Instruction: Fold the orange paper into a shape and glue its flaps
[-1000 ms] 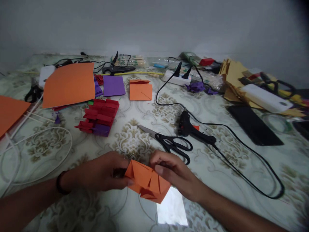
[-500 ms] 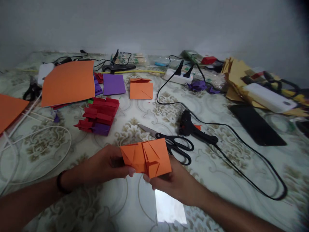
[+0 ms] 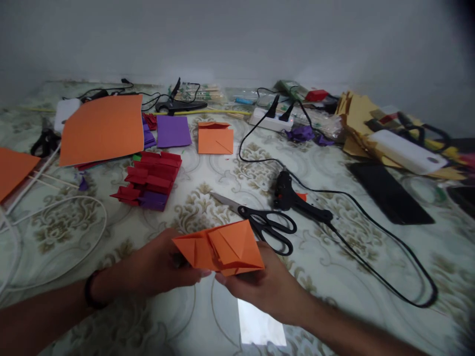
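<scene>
A folded piece of orange paper (image 3: 235, 244) with creased flaps is held at both ends. My left hand (image 3: 166, 262) grips its left end, thumb along the lower edge. My right hand (image 3: 260, 282) pinches the right end from below; some of its fingers are hidden behind the paper. Just beyond the paper lie black-handled scissors (image 3: 267, 220), partly covered by it. Further up sit a folded orange square (image 3: 215, 140), a flat purple square (image 3: 173, 131) and a block of folded red and purple pieces (image 3: 150, 180).
A black glue gun (image 3: 300, 200) with a looping cord lies right of the scissors. At the right are a black phone (image 3: 391, 193) and brown paper (image 3: 358, 113). A power strip (image 3: 270, 119) stands behind. Large orange sheets (image 3: 104, 129) and white cable (image 3: 102, 227) are left.
The orange paper has tilted and bent between my hands, its left end now a sharper point. Both hands have moved slightly lower. The view has shifted a little.
</scene>
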`<state>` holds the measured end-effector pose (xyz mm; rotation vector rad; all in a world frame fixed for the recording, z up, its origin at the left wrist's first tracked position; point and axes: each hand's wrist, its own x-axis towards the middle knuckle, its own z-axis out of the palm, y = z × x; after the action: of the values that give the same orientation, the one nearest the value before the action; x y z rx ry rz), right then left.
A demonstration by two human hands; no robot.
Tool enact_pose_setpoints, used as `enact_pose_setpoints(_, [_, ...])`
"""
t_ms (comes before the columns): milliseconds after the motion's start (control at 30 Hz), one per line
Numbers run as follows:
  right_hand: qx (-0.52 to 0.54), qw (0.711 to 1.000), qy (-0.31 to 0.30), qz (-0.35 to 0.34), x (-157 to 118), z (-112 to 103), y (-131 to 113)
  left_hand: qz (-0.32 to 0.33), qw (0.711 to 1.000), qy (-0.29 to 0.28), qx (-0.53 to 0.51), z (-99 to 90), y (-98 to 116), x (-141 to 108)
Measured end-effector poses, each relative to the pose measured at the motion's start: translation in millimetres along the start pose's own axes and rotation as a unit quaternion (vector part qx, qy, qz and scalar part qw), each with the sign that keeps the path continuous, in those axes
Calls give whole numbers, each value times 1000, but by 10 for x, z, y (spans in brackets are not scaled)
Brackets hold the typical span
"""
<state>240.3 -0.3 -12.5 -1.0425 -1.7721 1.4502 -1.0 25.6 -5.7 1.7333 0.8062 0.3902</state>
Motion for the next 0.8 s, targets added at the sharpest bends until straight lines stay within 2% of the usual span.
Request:
enact_pose_setpoints(133, [-45, 998, -2, -49, -9, 57, -46, 36, 999, -6, -3, 38, 11, -9])
enact_pose_setpoints(300, [-106, 990, 23, -86, -36, 148, -3, 21, 999, -28, -24, 41, 46, 7])
enact_pose_setpoints(567, [-102, 991, 40, -74, -25, 142, -36, 10, 997, -55, -44, 12, 66, 11])
enact_pose_setpoints(800, [-75, 993, 60, -71, -29, 130, -44, -6, 998, -54, 8, 24, -4, -27])
